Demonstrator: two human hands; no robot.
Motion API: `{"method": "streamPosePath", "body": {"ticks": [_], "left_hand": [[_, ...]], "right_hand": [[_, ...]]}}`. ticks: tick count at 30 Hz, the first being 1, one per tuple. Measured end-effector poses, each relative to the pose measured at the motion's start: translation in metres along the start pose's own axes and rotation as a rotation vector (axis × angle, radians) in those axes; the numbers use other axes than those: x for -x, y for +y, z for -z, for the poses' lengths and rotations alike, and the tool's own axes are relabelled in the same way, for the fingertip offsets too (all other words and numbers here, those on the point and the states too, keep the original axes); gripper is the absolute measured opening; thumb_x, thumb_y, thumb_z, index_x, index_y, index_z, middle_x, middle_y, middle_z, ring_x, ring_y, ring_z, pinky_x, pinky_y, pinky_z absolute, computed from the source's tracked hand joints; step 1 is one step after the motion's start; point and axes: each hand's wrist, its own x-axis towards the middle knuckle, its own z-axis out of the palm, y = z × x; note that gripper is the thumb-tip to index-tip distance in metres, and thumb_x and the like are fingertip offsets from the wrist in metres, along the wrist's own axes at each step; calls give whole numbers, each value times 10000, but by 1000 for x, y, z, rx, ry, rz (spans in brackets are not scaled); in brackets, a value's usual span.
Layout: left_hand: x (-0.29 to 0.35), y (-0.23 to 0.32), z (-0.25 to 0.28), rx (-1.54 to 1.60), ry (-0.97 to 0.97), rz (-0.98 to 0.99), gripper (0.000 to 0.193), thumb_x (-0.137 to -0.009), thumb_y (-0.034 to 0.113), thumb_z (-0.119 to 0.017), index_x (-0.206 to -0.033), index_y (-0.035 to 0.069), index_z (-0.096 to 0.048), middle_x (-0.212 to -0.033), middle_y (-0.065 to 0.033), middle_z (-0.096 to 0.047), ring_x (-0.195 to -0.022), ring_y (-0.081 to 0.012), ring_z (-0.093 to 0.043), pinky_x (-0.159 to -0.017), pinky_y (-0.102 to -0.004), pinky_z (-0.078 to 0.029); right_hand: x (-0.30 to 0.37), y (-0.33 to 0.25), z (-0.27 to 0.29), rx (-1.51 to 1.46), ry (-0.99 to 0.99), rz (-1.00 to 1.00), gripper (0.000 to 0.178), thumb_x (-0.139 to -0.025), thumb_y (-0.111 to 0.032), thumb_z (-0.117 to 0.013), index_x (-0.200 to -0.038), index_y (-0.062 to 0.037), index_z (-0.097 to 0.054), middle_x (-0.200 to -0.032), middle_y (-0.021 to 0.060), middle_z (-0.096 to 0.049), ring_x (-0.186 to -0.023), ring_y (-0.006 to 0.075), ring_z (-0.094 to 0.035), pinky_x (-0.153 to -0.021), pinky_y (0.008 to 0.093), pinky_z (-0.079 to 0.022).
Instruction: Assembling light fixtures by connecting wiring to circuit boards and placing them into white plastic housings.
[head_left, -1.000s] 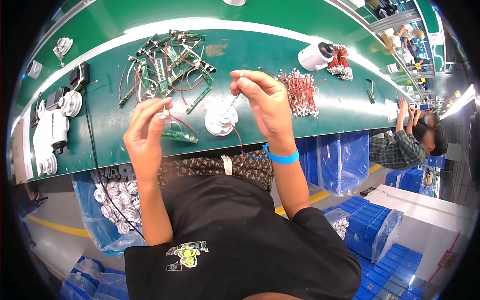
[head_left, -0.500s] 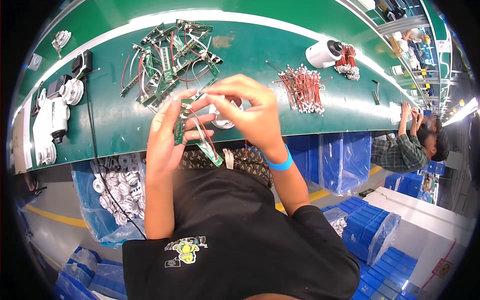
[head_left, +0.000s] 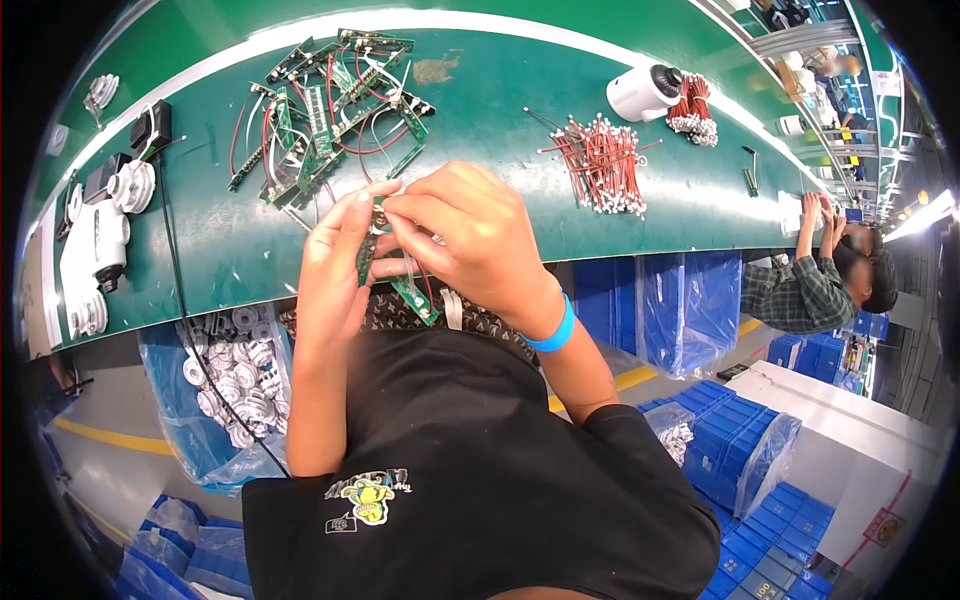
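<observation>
In front of my body, my left hand (head_left: pixel 335 255) is closed around a narrow green circuit board (head_left: pixel 365 258). A second green board strip (head_left: pixel 415 302) hangs below the fingers, joined by red and white wires. My right hand (head_left: pixel 472 235) meets the left at the upper end of the board. Its thumb and fingertips are pinched together there, and they hide whatever small part is between them. Beyond both hands lies a tangled heap of circuit boards (head_left: pixel 318 125) with red, black and white wires.
Red-and-white wire leads (head_left: pixel 603 170) lie loose on the green bench (head_left: pixel 480 110), near a white camera housing (head_left: pixel 638 94) and a tied wire bundle (head_left: pixel 692 112). Another white camera (head_left: pixel 95 240) stands left. Below, a lined bin (head_left: pixel 170 400) holds white round parts. A co-worker (head_left: pixel 810 290) sits far right.
My right hand has moved slightly down and left, its fingers closing in on the board. The white round part seen behind it before is now hidden. The view has shifted slightly.
</observation>
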Motion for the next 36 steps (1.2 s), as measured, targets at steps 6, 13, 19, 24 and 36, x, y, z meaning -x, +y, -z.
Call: {"method": "streamPosePath", "body": {"ticks": [6, 13, 19, 24, 36], "left_hand": [[5, -7, -11, -185, 119, -124, 434, -1031, 302, -399, -1285, -22, -538, -1150, -121, -610, -853, -141, -634, -672, -276, -575], [16, -2, -26, -389, 160, -242, 480, -1047, 324, -331, -1317, -28, -514, -1143, -118, -604, -815, -112, -606, -635, -249, -540], [22, -9, -21, -426, 241, -233, 445, -1050, 288, -348, -1316, -22, -523, -1017, -52, -627, -740, -50, -536, -613, -197, -446], [24, -5, -14, -432, 179, -161, 473, -1046, 293, -359, -1358, -48, -457, -1142, -68, -597, -888, -97, -532, -766, -238, -460], [101, 143, 223, -1612, 1590, 269, 350, -874, 437, -571, -993, 129, -687, -985, -104, -692, -954, -347, -638, -838, -453, -484]], "right_hand": [[0, -5, 5, 139, -104, 57, 176, -667, -57, -733, -829, -42, -666, -782, 46, -610, -715, 225, -586, -627, 347, -470], [6, -6, -7, 56, -47, 31, 167, -680, -33, -712, -830, -21, -640, -789, 67, -605, -708, 232, -573, -620, 354, -459], [14, -13, -25, 0, 2, -82, 179, -688, -6, -696, -853, -10, -627, -813, 99, -618, -738, 278, -581, -655, 381, -463], [11, -15, -26, 80, -14, -100, 160, -698, -23, -717, -845, -25, -654, -812, 85, -643, -741, 262, -601, -681, 371, -470], [5, -10, -9, -21, 30, -79, 156, -704, 35, -733, -836, -39, -698, -736, 77, -642, -646, 211, -569, -626, 320, -420]]}}
